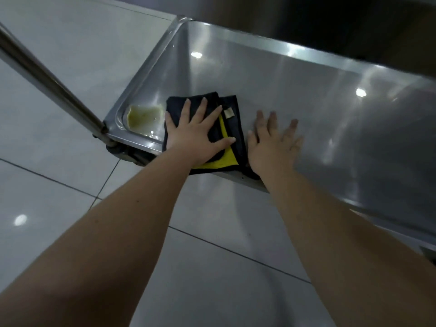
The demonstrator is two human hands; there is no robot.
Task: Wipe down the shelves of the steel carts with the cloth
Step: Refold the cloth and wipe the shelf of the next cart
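Pale glossy floor tiles [59,55] below and around; over them, a steel cart shelf [306,95] with a raised rim. Flat on that shelf, near its left end and under the left hand [195,135]: the folded dark cloth [237,140] with yellow edging. Pressing rather than gripping, fingers straight and spread, thumb out toward the right. Just past the thumb side, off the cloth, on bare steel: the right hand [271,142], likewise flat and spread, holding nothing. Just beyond the left hand's little-finger side, meeting the cloth's edge: a yellowish spill [145,116] in the shelf corner. Far nearer the left hand. Probably calls for a short push leftward, away from the right hand.
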